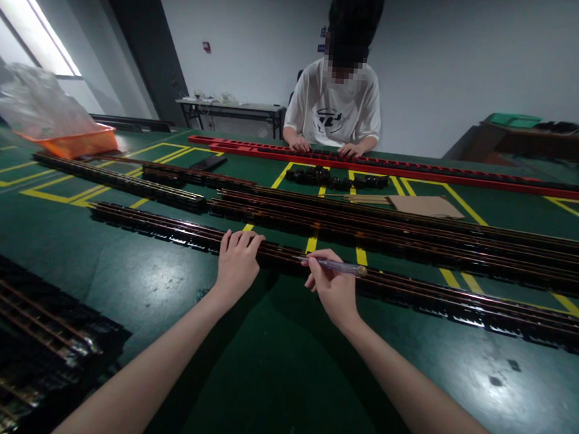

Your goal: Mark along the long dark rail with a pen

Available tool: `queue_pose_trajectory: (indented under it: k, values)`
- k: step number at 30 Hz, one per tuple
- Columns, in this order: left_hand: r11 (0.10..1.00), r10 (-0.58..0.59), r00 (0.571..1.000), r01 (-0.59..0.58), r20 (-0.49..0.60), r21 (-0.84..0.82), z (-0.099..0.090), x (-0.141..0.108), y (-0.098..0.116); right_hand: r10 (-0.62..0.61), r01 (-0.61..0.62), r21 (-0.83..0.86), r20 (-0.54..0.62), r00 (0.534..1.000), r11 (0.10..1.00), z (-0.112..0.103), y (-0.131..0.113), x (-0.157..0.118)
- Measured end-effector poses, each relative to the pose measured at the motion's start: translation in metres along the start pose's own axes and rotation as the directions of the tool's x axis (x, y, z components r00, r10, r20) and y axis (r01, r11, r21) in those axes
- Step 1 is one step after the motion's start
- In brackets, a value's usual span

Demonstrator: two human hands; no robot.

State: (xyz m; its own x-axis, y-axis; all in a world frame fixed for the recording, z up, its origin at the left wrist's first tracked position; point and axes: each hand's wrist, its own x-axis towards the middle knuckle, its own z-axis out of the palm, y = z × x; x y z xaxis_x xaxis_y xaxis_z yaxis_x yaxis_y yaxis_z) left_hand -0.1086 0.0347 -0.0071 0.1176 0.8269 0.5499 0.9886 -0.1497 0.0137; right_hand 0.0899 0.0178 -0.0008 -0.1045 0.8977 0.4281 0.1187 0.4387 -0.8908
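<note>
A long black strip (413, 295) with copper-coloured rods along its top lies across the green table in front of me. My left hand (238, 261) is on it left of the middle, fingers bent over its far edge and thumb hidden. Close by on the right, my right hand (334, 289) is closed around a slim, clear purplish pen (338, 266), held almost level just above the same strip. The pen's tip points left, toward my left hand; whether it touches the strip, I cannot tell.
More black strips lie beyond (418, 237) and at the lower left (26, 310). Farther back are a cardboard piece (425, 205), small black parts (317, 176) and an orange basket (75, 141) with plastic bags. A co-worker (336, 103) has both hands on a red rail (255, 149).
</note>
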Motion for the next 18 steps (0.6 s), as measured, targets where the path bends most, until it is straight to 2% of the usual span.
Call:
queue_pose_trajectory:
  k: [9,18]
  values:
    - [1.000,-0.010,0.999,0.009,-0.043,-0.020,0.004,-0.001,-0.003,0.004,-0.002,0.020,-0.125,0.992,1.000,0.001,-0.005,0.000]
    - [0.973,0.098,0.994,-0.106,-0.048,-0.207,0.007,0.003,-0.010,0.037,-0.032,0.054,-0.093,0.995,0.998,0.002,-0.004,0.001]
